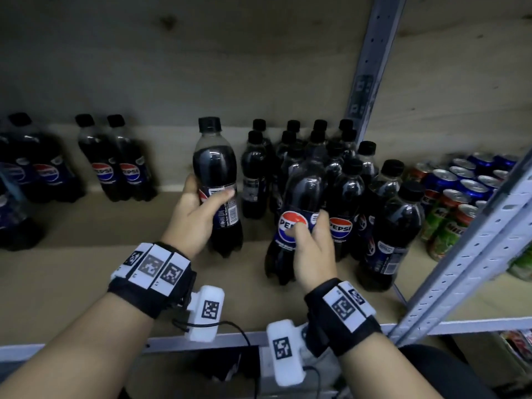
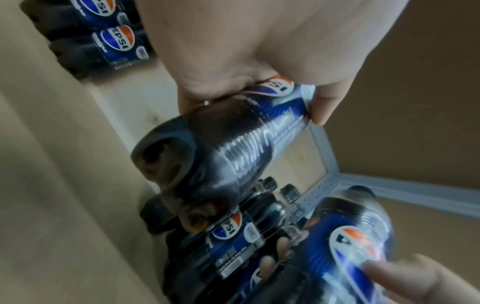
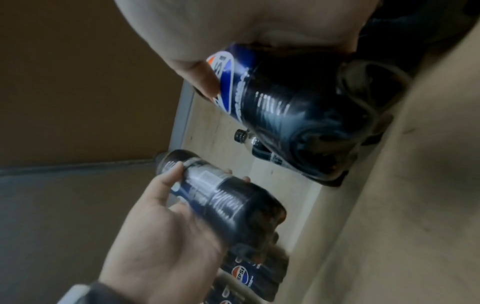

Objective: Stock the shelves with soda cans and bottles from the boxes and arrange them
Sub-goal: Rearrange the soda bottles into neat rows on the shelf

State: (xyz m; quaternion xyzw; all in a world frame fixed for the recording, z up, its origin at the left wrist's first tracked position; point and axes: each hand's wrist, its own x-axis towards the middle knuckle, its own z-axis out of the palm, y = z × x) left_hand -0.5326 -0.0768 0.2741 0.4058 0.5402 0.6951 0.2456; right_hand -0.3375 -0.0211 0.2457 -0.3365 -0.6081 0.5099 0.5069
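Note:
My left hand (image 1: 201, 210) grips a black-capped Pepsi bottle (image 1: 214, 174) round its label, upright, left of the packed group. In the left wrist view this bottle (image 2: 233, 144) hangs clear of the shelf board under my palm (image 2: 246, 51). My right hand (image 1: 309, 246) holds a second Pepsi bottle (image 1: 299, 197) at the logo, tilted, at the front left of the group of Pepsi bottles (image 1: 334, 165). From the right wrist this bottle (image 3: 291, 107) has its base close to the board; whether it touches is unclear. The left hand's bottle (image 3: 223, 197) shows there too.
More Pepsi bottles (image 1: 115, 162) stand at the back left of the wooden shelf (image 1: 86, 272). Soda cans (image 1: 460, 188) fill the bay on the right, behind a grey upright (image 1: 367, 82) and a slanted metal brace (image 1: 472, 246). The shelf's metal front edge (image 1: 230, 339) runs under my wrists.

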